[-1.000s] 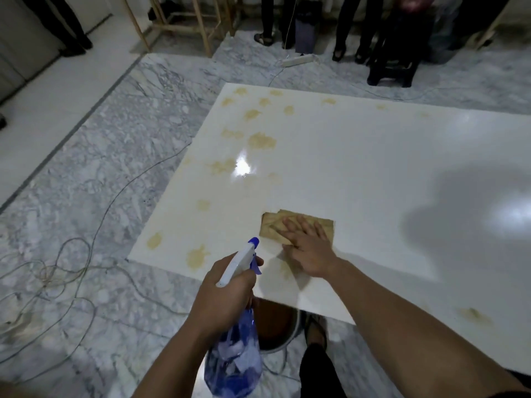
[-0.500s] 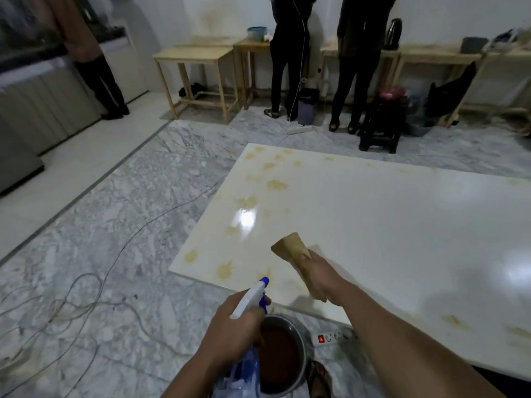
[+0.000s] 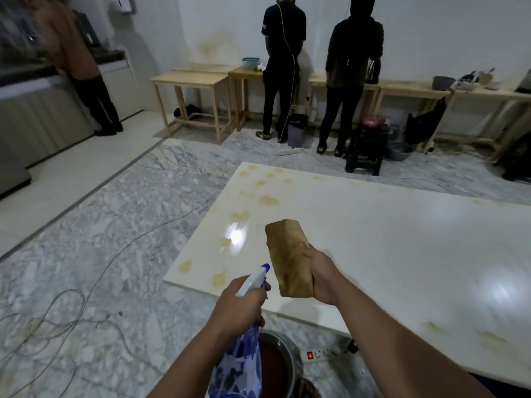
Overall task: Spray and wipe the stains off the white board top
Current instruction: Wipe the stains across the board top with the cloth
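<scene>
The white board top [image 3: 388, 248] lies flat low over the marble floor, with yellowish stains [image 3: 268, 200] clustered near its far left corner and along its left edge. My right hand [image 3: 321, 275] holds a folded brown cloth [image 3: 288, 258] upright in the air above the board's near left part. My left hand [image 3: 241, 307] grips a blue patterned spray bottle [image 3: 238, 366] by the neck, its white and blue nozzle pointing toward the board. Faint stains [image 3: 434, 326] also mark the near right edge.
A metal pot of brown liquid [image 3: 275, 369] stands on the floor below my hands, beside a power strip [image 3: 321, 353]. Cables [image 3: 57, 311] trail over the floor at left. Three people stand at wooden tables [image 3: 195, 81] and a counter at the back. A black stool [image 3: 365, 150] stands beyond the board.
My right hand lifted the cloth off the board and now holds it upright in the air. My view tilted up to show the room. The spray bottle stayed in my left hand.
</scene>
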